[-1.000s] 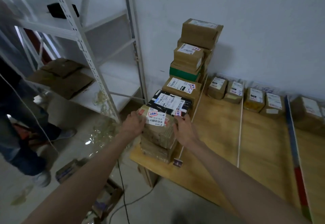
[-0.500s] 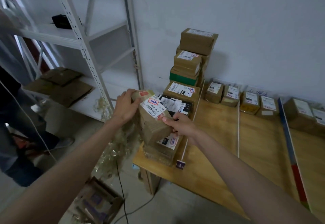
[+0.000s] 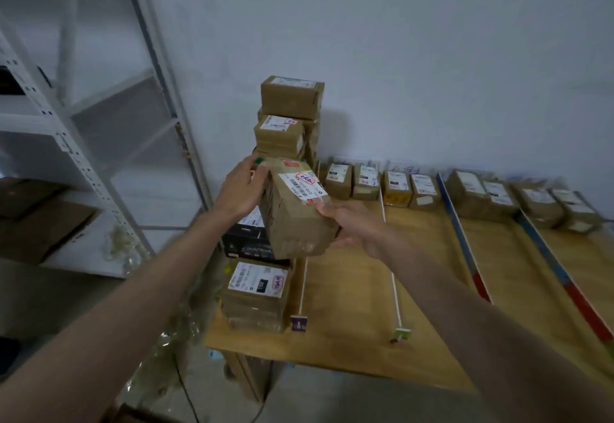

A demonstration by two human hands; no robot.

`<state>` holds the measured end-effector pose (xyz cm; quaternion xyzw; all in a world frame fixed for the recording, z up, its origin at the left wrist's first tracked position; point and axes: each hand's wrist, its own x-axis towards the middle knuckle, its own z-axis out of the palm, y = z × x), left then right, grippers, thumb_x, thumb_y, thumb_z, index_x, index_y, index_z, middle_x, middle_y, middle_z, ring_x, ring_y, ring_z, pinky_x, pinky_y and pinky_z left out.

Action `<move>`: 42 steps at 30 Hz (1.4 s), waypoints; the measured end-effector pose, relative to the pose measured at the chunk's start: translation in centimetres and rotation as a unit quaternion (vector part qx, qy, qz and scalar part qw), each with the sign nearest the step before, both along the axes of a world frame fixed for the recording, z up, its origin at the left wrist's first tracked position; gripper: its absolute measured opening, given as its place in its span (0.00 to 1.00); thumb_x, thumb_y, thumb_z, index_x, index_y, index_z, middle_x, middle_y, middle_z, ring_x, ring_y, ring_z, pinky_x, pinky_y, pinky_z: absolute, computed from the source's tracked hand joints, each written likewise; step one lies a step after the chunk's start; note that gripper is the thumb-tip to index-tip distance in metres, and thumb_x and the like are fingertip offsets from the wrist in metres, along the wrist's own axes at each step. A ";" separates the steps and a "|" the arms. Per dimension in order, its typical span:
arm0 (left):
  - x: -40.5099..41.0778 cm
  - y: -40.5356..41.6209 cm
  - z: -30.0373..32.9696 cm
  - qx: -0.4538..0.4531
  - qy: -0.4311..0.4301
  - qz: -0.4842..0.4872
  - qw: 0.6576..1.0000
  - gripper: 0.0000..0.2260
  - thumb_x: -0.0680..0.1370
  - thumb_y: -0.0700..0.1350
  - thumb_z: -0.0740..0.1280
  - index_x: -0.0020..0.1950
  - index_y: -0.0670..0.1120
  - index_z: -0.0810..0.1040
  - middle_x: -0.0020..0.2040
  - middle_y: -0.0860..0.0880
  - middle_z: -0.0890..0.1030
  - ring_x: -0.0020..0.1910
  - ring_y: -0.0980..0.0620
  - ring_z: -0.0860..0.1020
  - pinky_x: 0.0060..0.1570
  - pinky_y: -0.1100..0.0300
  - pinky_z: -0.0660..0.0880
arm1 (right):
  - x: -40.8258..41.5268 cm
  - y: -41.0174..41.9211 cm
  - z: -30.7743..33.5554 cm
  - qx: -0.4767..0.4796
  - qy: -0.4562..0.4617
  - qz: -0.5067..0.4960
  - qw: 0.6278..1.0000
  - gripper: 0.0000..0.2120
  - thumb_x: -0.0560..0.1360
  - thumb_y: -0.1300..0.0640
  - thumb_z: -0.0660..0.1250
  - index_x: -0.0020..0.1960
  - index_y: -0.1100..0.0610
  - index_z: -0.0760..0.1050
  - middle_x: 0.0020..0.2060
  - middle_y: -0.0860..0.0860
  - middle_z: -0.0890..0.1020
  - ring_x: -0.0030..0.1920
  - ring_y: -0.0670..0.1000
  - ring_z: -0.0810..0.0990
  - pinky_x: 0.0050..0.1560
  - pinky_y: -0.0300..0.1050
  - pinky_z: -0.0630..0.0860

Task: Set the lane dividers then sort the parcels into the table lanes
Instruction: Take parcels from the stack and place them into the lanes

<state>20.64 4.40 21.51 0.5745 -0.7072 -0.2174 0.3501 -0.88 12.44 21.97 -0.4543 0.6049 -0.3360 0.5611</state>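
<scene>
Both hands, left hand point(image 3: 244, 188) and right hand point(image 3: 357, 228), are gripping the parcel point(image 3: 295, 210) mid-frame, label upward, probably for lane reading.

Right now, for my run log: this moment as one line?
stage: sorting | held: brown parcel | left hand: grips | right hand: grips | parcel: above the stack

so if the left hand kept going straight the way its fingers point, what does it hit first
Probably the tall stack of brown cardboard parcels against the wall: the left hand, gripping the brown taped parcel, points up and right toward it. Depth is unclear.
</scene>
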 end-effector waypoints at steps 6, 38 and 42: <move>-5.5 -0.1 -2.7 0.033 -0.150 -0.095 0.984 0.22 0.84 0.57 0.47 0.67 0.49 0.75 0.68 0.46 0.75 0.65 0.46 0.73 0.64 0.48 0.69 | -6.4 2.6 -0.7 0.014 0.050 -0.107 0.993 0.21 0.78 0.44 0.66 0.65 0.56 0.75 0.48 0.49 0.80 0.48 0.50 0.81 0.42 0.45 0.82; -41.0 8.0 -11.9 0.063 -0.383 -0.217 0.896 0.25 0.84 0.58 0.50 0.75 0.46 0.67 0.72 0.47 0.71 0.70 0.45 0.69 0.69 0.51 0.65 | -40.8 12.6 -12.5 0.076 0.110 -0.342 0.930 0.18 0.79 0.46 0.65 0.60 0.58 0.79 0.54 0.53 0.81 0.55 0.54 0.80 0.57 0.55 0.79; -44.9 8.9 -12.5 0.070 -0.391 -0.210 0.893 0.25 0.84 0.58 0.50 0.75 0.46 0.67 0.72 0.47 0.71 0.69 0.45 0.70 0.68 0.51 0.66 | -45.0 12.6 -12.8 0.069 0.105 -0.334 0.934 0.17 0.79 0.45 0.66 0.60 0.56 0.79 0.51 0.52 0.81 0.54 0.54 0.80 0.58 0.56 0.79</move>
